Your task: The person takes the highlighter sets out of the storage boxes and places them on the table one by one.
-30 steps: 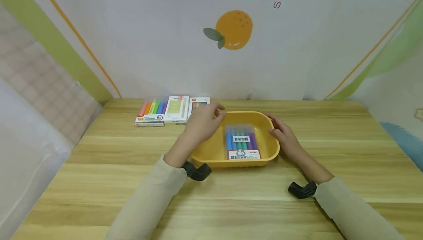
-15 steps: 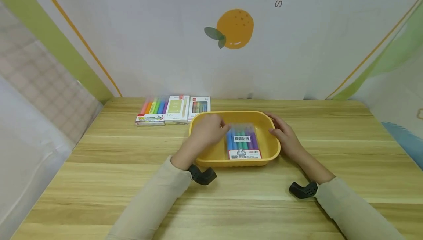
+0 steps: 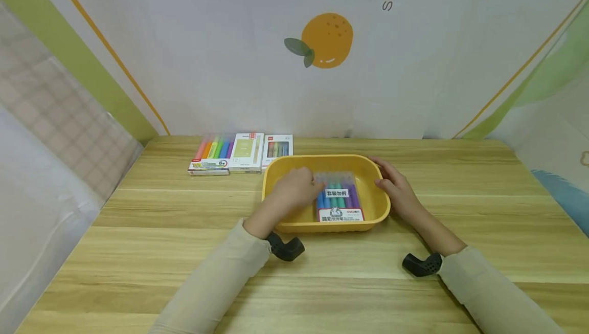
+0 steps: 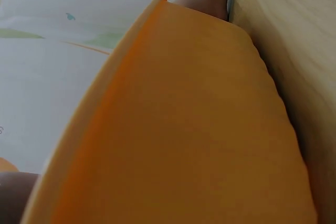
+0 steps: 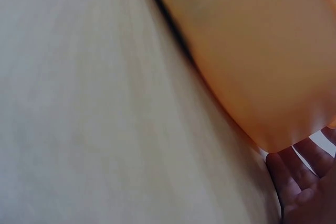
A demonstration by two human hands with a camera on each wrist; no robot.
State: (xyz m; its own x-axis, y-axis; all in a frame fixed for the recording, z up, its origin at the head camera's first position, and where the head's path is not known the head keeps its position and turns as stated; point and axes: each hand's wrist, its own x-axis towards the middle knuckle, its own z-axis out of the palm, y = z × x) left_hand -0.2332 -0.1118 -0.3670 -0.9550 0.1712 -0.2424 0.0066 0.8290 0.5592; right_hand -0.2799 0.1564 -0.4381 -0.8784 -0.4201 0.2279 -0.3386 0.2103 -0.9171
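A yellow plastic basket (image 3: 326, 227) rests on the table, holding a clear pack of highlighters (image 3: 339, 201) in blue, green and purple. My left hand (image 3: 294, 191) reaches over the basket's left side, its fingertips right at the pack's upper left edge; its fingers are mostly hidden, so I cannot tell whether they pinch the pack. In the left wrist view the basket's outer wall (image 4: 199, 108) hides that hand's work. At the right end my right hand (image 3: 399, 193) grips the basket, thumb at the rim. The right wrist view shows its fingers (image 5: 299, 171) against the outer wall.
Behind and left of the basket, a clear pack of colored markers (image 3: 213, 152), a white-and-green box (image 3: 246, 152) and a white box with a window (image 3: 278, 150) lie side by side. A printed white backdrop (image 3: 391, 93) rises behind the wooden table (image 3: 368, 293).
My left hand has come down from above the basket's back left rim into the basket, to the highlighter pack's left edge. The right hand stays on the rim; the pack and basket keep their places.
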